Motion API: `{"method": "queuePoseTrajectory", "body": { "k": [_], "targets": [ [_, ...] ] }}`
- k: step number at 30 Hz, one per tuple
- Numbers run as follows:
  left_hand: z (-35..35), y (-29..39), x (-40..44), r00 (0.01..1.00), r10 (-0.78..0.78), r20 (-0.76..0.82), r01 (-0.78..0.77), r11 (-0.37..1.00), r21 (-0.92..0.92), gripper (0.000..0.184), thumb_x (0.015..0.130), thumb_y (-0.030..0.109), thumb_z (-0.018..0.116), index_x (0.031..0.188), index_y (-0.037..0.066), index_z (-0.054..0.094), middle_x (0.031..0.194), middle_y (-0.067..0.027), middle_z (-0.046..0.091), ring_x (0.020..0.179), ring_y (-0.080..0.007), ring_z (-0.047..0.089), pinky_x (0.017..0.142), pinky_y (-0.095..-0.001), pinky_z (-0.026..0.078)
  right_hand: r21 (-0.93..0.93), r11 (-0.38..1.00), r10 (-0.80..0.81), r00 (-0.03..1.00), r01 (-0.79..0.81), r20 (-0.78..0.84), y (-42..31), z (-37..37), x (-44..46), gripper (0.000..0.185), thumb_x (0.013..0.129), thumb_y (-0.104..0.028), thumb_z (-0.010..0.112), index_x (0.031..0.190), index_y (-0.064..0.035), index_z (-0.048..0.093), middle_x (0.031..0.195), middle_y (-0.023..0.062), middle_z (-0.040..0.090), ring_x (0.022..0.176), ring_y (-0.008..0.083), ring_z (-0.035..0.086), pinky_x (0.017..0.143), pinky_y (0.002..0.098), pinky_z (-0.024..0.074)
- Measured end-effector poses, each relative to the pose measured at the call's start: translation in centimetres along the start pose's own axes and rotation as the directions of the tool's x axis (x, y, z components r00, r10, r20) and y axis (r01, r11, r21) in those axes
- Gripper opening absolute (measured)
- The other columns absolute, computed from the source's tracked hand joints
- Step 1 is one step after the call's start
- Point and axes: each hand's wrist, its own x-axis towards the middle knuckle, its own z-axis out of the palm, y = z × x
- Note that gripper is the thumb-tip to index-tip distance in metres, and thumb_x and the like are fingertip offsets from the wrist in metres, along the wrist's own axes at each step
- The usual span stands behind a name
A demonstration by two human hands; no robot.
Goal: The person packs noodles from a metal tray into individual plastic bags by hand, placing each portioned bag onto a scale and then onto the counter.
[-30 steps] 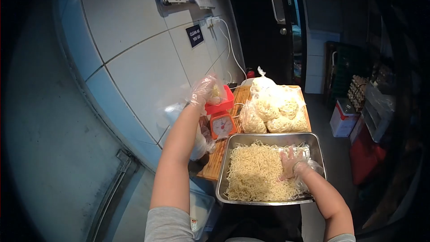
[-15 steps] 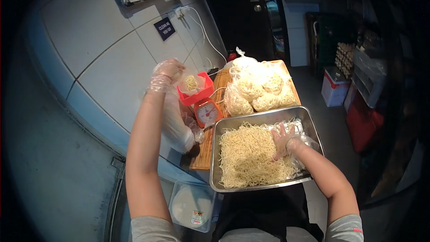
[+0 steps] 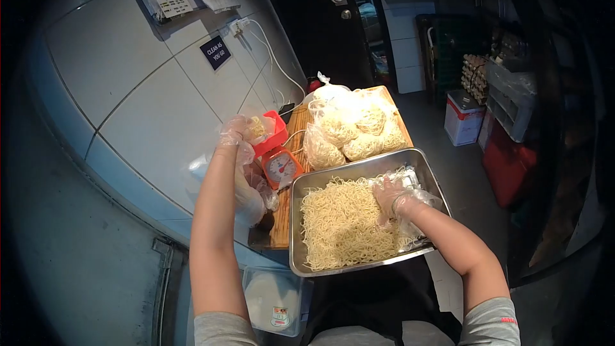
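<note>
My left hand (image 3: 236, 129), in a clear plastic glove, is closed at the rim of a small clear plastic bag with noodles (image 3: 258, 126) inside. That bag sits in the red pan (image 3: 278, 132) of an orange kitchen scale (image 3: 282, 168) with a round dial. A deep steel tray (image 3: 296, 218) holds a broad bed of loose yellow noodles (image 3: 343, 218). At the tray's right side, my gloved right hand (image 3: 389, 198) rests on the noodle bed with its fingers apart. Some of its fingertips are hard to make out against the noodles.
Several knotted bags of noodles (image 3: 359, 125) are heaped on the wooden table (image 3: 279, 234) behind the tray. A lidded plastic tub (image 3: 272, 298) stands low at the left. The tiled wall (image 3: 138, 90) borders the left side; a red-and-white tin (image 3: 464, 118) stands on the floor.
My left hand has come down from above the scale pan to its left rim. My right hand remains on the noodles at the tray's right. The whole view has shifted slightly.
</note>
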Motion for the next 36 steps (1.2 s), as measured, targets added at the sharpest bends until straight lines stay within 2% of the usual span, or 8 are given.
{"method": "queuePoseTrajectory", "body": {
  "k": [4,8,10,17,26,30,32,36],
  "targets": [
    [-1.6,2.1,0.0,0.965,0.145,-0.22,-0.149,0.989,-0.002,0.037,0.075,-0.002,0.063,0.112,-0.004,0.061,0.082,-0.0115,0.065,0.064,-0.0237,0.065,0.053,-0.039,0.054,0.146,0.988,-0.043,0.995,0.055,-0.089,2.5,-1.0,1.1,0.025,0.079,-0.015,0.064,0.101,-0.0052,0.07,0.109,0.0188,0.067,0.111,0.0339,0.061,0.093,0.0403,0.0496],
    [-5.9,9.0,-4.1,0.954,0.12,-0.273,-0.265,0.761,-0.592,0.048,0.074,-0.004,0.06,0.121,-0.005,0.053,0.089,-0.0107,0.064,0.065,-0.0223,0.064,0.058,-0.0339,0.057,0.226,0.97,-0.025,0.957,0.094,-0.289,5.3,-3.3,0.3,0.022,0.076,-0.01,0.06,0.092,-0.0148,0.074,0.098,0.0122,0.07,0.093,0.0317,0.067,0.084,0.0395,0.0531],
    [-6.4,9.5,-3.8,0.88,0.24,-0.41,-0.41,0.82,-0.399,0.056,0.075,-0.002,0.058,0.129,-0.004,0.047,0.087,-0.0085,0.064,0.064,-0.0187,0.063,0.059,-0.0326,0.058,0.287,0.952,-0.008,0.95,0.102,-0.312,5.2,-7.0,-1.7,0.022,0.075,-0.012,0.062,0.092,-0.0177,0.075,0.098,0.0089,0.071,0.094,0.0292,0.067,0.082,0.0388,0.0532],
    [-2.6,15.9,-11.2,0.818,0.383,0.43,-0.016,0.762,-0.647,0.061,0.079,0.002,0.057,0.138,-0.003,0.042,0.108,-0.0089,0.067,0.074,-0.0133,0.064,0.061,-0.0264,0.055,0.302,0.931,0.002,0.825,0.206,-0.566,4.8,-13.6,-5.0,0.013,0.077,-0.017,0.07,0.087,-0.0102,0.073,0.085,0.0076,0.072,0.081,0.0209,0.068,0.074,0.033,0.0527],
    [4.6,22.0,-16.3,0.659,0.489,0.572,0.162,0.65,-0.742,0.059,0.08,-0.005,0.052,0.138,-0.006,0.04,0.107,-0.0095,0.062,0.064,-0.0104,0.062,0.061,-0.023,0.057,0.275,0.869,-0.047,0.621,0.412,-0.782,0.0,-19.9,-10.6,0.016,0.076,-0.016,0.073,0.088,-0.0055,0.072,0.082,0.0072,0.069,0.078,0.0209,0.068,0.071,0.0332,0.0528],
    [5.8,20.5,-15.1,0.669,0.488,0.561,0.039,0.731,-0.681,0.05,0.08,-0.005,0.053,0.129,-0.003,0.044,0.085,-0.001,0.056,0.065,-0.01,0.06,0.064,-0.0248,0.056,0.255,0.921,-0.06,0.755,0.294,-0.653,-2.1,-17.7,-6.2,0.013,0.081,-0.009,0.064,0.089,-0.0008,0.07,0.079,0.0112,0.07,0.064,0.0148,0.068,0.059,0.0285,0.0536],
    [4.6,20.6,-16.6,0.667,0.477,0.572,0.089,0.711,-0.697,0.054,0.08,-0.005,0.054,0.133,-0.003,0.042,0.092,-0.0023,0.058,0.066,-0.0104,0.06,0.065,-0.0251,0.057,0.479,0.854,-0.054,0.951,0.202,-0.305,-3.6,-18.2,-8.4,0.021,0.086,-0.01,0.061,0.104,-0.0014,0.068,0.089,0.014,0.071,0.08,0.017,0.071,0.064,0.028,0.0588],
    [4.2,19.8,-17.6,0.686,0.467,0.558,0.124,0.681,-0.722,0.065,0.079,-0.005,0.054,0.141,-0.003,0.035,0.11,-0.0066,0.06,0.068,-0.0105,0.06,0.066,-0.0257,0.057,0.718,0.652,-0.001,0.948,0.243,-0.319,-2.7,-18.9,-8.0,0.029,0.091,-0.011,0.06,0.119,-0.0032,0.062,0.102,0.0155,0.069,0.083,0.0179,0.071,0.067,0.0293,0.0616]
  ]
}}
